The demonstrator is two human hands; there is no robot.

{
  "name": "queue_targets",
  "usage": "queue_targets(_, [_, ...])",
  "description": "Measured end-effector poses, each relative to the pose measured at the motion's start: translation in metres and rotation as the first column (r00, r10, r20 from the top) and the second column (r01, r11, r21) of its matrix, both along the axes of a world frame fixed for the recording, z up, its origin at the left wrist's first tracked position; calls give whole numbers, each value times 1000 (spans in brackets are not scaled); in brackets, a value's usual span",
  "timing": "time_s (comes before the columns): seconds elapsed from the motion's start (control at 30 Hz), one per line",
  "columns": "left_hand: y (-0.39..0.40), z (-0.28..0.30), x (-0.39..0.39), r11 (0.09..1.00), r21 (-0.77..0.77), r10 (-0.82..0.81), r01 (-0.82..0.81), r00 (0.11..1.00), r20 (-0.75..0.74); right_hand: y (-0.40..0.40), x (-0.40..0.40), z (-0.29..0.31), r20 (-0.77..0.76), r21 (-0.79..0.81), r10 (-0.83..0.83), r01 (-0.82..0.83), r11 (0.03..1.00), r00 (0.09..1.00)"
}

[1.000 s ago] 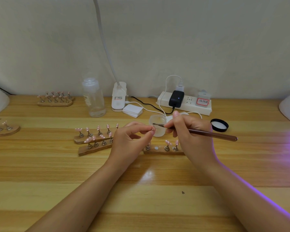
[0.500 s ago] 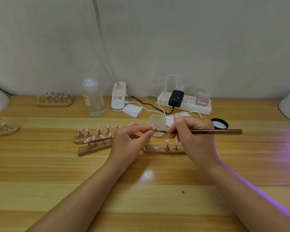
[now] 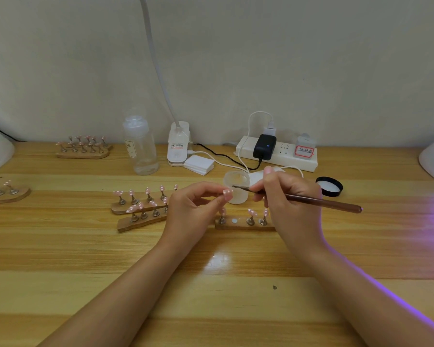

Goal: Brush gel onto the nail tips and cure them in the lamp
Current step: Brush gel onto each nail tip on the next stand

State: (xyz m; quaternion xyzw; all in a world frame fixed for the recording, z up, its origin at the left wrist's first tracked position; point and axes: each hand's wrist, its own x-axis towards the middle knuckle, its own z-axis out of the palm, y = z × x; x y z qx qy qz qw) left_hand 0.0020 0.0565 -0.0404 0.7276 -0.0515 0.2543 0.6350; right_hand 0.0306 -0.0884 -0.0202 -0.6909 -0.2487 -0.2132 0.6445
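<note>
Head view, from the left: two wooden stands [image 3: 140,207] of pink nail tips lie on the worktop [image 3: 85,246]. Just to their right, the left hand [image 3: 193,209] pinches one pink nail tip [image 3: 227,194] between thumb and fingers, raised in front of a frosted gel jar [image 3: 237,187]. The right hand [image 3: 290,204] grips a brown brush [image 3: 311,200], its tip just beside the held nail. A third stand [image 3: 243,222] sits below, between the hands. The jar's black lid [image 3: 329,186] lies further right.

We sit at a pale wooden plank table [image 3: 60,251] against a plain off-white wall [image 3: 311,58] — violet glow spills across the boards at 3 o'clock.
</note>
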Motion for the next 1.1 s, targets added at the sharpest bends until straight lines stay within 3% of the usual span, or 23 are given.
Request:
queue_targets(0.37, [2, -2, 2, 994, 89, 68, -70, 997, 32, 3, -4, -3, 111, -117, 39, -26, 993, 993])
queue_targets(0.6, [2, 0, 1, 992, 100, 71, -76, 996, 52, 1, -2, -2, 135, -45, 8, -2, 999, 991])
queue_targets(0.97, [2, -2, 3, 988, 119, 92, -99, 994, 63, 2, 1, -7, 201, -169, 45, -10, 986, 979])
queue_targets(1.1, [1, -1, 3, 987, 129, 93, -100, 994, 58, 1, 1, -8, 196, -117, 28, -5, 993, 980])
